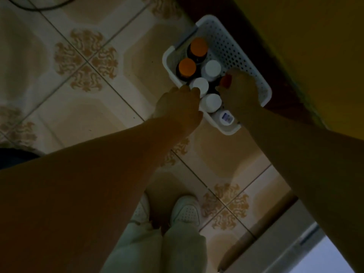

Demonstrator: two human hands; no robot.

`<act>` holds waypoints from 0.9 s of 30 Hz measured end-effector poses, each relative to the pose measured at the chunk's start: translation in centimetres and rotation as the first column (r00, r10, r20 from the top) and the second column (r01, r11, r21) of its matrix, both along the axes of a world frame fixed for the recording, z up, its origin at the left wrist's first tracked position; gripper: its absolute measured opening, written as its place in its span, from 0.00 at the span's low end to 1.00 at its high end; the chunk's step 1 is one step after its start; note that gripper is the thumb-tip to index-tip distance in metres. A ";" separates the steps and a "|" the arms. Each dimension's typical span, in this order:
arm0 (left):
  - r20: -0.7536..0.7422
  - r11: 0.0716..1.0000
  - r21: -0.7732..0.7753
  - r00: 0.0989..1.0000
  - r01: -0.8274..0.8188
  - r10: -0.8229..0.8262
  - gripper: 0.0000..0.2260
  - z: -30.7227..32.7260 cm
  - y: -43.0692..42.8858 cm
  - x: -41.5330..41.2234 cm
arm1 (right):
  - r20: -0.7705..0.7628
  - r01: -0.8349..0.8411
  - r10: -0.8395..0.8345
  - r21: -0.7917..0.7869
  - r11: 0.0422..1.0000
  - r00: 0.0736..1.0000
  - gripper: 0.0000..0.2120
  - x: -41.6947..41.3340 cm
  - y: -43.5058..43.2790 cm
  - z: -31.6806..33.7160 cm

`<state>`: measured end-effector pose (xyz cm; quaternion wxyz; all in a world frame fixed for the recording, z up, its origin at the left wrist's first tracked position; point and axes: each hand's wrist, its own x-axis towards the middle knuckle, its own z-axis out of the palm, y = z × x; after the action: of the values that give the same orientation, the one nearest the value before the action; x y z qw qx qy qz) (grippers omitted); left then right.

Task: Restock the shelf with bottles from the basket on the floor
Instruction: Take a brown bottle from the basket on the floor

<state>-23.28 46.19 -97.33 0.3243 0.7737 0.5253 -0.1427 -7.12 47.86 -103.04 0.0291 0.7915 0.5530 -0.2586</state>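
**Item:** white perforated basket, standing on the tiled floor hard against the dark foot of a yellow surface. No shelf can be identified in this dim view.

**Contents:** upright bottles packed cap to cap.
- Two orange-capped bottles at the basket's far end.
- Three white-capped ones along the middle, including the middle white-capped bottle.
- One labelled bottle at the near end.
- One half-hidden orange-capped bottle by the right wall.

**Left hand**: at the basket's left rim. Its fingers are against the middle white-capped bottle; whether they are gripping it cannot be told.

**Right hand**: inside the basket, with its fingers curled over the half-hidden orange-capped bottle and apparently clasping the cap.

**Stage, as judged:** picking up, with nothing lifted clear yet.

**Hazards:**
- The bottles are crowded, so drawing one out could drag or tip its neighbours.
- A hold on the cap alone may slip or loosen the lid.
- Two simultaneous lifts in poor light raise the chance of a fumble onto the hard tile.
- The light basket may slide when pulled against.
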 end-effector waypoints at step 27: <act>0.080 0.895 0.420 0.989 -0.147 0.125 0.16 56.0 4.5 -5.2 | 0.270 -0.480 0.411 0.289 0.828 0.871 0.18 -7.8 6.5 65.1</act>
<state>-28.52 50.66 -41.29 0.1705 0.7903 0.5882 0.0178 -14.95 54.39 -37.96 0.0032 0.6538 0.7539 -0.0637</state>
